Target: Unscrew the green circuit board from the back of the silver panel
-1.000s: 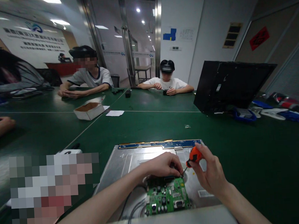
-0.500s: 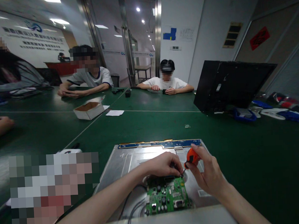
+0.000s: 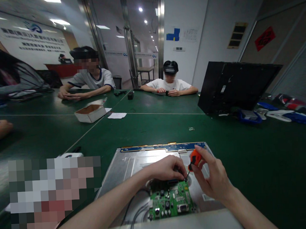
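Between the fingers of my right hand [image 3: 212, 171] is a short screwdriver [image 3: 195, 159] with an orange and black handle. Its shaft slants down and left to the top right corner of a green circuit board [image 3: 171, 199]. My left hand [image 3: 170, 168] is closed at that same corner, fingertips beside the screwdriver tip; whatever they pinch is too small to make out. The board lies on the silver metal back of a display panel [image 3: 130, 170], which has a blue circuit strip [image 3: 144, 148] along its far edge. Grey cables [image 3: 137, 212] run from the board's left side.
A black monitor housing [image 3: 233, 86] stands at the right, with blue and white tools [image 3: 283, 115] beside it. An open white box [image 3: 90, 112] and a paper [image 3: 117, 115] lie ahead on the green table [image 3: 153, 128]. Several people sit around it.
The screwdriver handle and my right fingers have shifted very slightly, with the tip still at the board's corner. My left hand stays in place.
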`<action>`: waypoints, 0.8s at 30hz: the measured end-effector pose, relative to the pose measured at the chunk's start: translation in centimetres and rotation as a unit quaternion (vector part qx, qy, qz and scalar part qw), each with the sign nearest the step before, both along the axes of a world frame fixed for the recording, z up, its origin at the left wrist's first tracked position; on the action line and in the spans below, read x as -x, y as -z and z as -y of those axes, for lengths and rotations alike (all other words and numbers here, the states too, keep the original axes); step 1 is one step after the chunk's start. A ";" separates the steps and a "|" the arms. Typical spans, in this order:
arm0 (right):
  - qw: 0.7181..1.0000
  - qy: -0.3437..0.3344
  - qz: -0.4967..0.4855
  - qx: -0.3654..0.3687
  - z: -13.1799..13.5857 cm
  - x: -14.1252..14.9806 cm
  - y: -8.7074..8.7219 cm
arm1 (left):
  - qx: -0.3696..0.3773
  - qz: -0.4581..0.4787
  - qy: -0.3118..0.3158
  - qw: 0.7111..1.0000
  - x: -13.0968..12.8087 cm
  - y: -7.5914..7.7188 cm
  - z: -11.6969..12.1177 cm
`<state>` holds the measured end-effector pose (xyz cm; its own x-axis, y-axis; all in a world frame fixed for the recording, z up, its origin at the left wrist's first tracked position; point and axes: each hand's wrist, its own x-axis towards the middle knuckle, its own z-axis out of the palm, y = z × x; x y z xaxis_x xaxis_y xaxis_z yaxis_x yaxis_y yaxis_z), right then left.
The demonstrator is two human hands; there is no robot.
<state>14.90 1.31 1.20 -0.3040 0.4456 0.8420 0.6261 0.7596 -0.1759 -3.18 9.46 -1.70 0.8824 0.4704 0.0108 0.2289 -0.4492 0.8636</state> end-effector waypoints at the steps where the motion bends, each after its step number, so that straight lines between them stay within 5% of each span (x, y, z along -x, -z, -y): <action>1: 1.000 0.006 -0.002 -0.005 0.0 0.0 0.1 | -0.002 0.001 -0.001 1.000 0.0 0.0 0.0; 24: 1.000 -0.008 -0.008 -0.008 0.0 0.5 -0.3 | -0.015 0.002 -0.007 1.000 0.0 -0.2 0.2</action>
